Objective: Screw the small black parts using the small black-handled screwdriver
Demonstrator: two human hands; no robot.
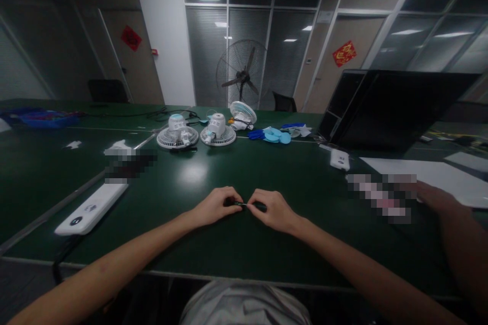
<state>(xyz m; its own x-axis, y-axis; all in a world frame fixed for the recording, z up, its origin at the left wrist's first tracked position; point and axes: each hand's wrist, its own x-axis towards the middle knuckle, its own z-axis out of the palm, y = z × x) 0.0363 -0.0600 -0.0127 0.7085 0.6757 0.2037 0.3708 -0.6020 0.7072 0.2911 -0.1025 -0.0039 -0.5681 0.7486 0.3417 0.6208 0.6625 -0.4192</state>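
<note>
Over the green table (pixel 183 246) my left hand (pixel 219 205) and my right hand (pixel 273 209) almost meet, both closed in a pinch. Between their fingertips is a small thin piece (pixel 244 204), dark with a bright silvery part. It is too small to name. Its left end lies in the fingers of my left hand, and the thumb and forefinger of my right hand pinch around its right end. Both hands rest low, close to the tabletop.
Three white fans (pixel 218 132) stand at the back, beside blue and light-blue pieces (pixel 275 135). White devices lie at left (pixel 91 208) and right (pixel 339 159). A black monitor (pixel 396 109) stands right; another person's hand (pixel 438 197) reaches in below it.
</note>
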